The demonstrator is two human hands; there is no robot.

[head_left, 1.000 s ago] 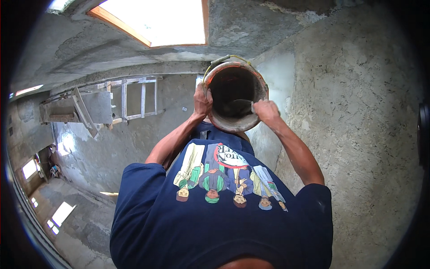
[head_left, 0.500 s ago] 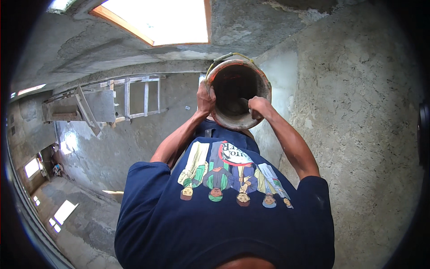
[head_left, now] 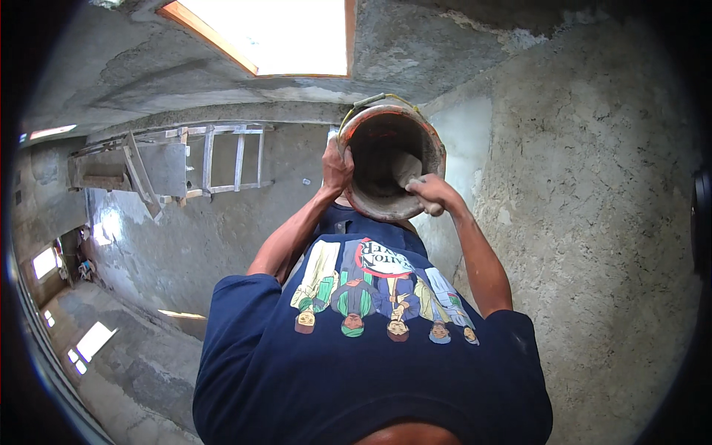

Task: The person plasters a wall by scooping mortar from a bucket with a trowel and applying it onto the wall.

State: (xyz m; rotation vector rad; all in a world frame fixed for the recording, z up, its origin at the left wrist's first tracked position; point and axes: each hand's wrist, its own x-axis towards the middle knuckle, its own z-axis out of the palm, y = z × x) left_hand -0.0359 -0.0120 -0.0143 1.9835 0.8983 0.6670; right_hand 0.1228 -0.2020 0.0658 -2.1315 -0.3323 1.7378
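Note:
A round, cement-smeared bucket [head_left: 363,126] with a wire handle is tilted so its dark inside faces me. My left hand [head_left: 337,167] grips the bucket's left rim, fingers wrapped round its edge. My right hand [head_left: 437,191] is closed on a trowel, whose grey, dusty blade [head_left: 406,167] is inside the bucket; the end of the handle shows below my fingers. What lies deep in the bucket is too dark to make out.
At the left are a wooden frame with rungs [head_left: 239,159] and boards [head_left: 141,174]. A bright opening with an orange frame [head_left: 211,41] is above. A rough cement wall [head_left: 593,222] fills the right side; small bright openings and some clutter are at the far left.
My right hand has turned and lowered slightly, so more of the trowel's blade and handle shows. The bucket stays in my left hand, shifted only slightly.

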